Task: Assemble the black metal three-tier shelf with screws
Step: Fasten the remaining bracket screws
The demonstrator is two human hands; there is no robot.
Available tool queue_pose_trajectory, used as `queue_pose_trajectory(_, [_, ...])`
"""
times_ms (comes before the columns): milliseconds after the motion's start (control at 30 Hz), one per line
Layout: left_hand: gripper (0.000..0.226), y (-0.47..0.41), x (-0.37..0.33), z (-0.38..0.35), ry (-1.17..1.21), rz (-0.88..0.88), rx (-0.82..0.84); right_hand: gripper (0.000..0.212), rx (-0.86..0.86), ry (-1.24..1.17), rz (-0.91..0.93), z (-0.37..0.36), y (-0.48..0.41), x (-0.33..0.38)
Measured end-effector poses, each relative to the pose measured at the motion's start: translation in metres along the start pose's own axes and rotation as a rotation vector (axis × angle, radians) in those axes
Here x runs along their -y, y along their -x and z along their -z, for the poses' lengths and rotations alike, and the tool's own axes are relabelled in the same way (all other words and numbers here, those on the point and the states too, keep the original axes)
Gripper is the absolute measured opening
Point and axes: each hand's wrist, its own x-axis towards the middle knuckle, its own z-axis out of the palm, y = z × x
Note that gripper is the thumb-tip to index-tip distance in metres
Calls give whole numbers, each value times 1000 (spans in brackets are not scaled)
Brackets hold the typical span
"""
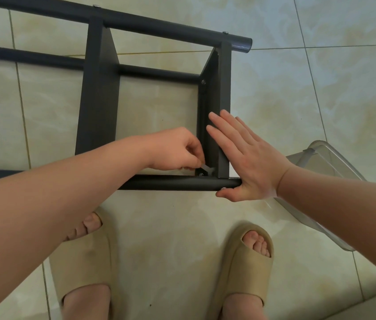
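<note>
The black metal tube-and-panel shelf frame lies on its side on the pale glossy tiled floor. The left hand has its fingers curled together, pinching a small flat silver wrench. The wrench tip meets a silver screw just below those fingers, in the corner above the near tube. The right hand presses flat on the end panel, fingers straight and slightly apart, thumb under the tube end. A clear plastic tub sits behind its wrist.

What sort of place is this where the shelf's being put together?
Probably a room in a home: glossy beige floor tiles, the person's foam slippers, and a clear plastic bin beside the black shelf frame lying on the floor.
</note>
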Motion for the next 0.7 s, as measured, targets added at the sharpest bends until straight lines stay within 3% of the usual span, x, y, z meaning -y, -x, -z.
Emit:
queue_pose_trajectory(100, [15, -2, 0, -7, 220, 42, -62, 116, 2, -2, -3, 0, 0, 0])
queue_pose_trajectory(267, [6, -6, 0, -15, 748, 215, 17, 116, -9, -12, 3, -1, 0, -1])
queue_pose_trajectory(700, [7, -8, -1, -15, 965, 251, -2, 115, -17, -11, 2, -1, 0, -1])
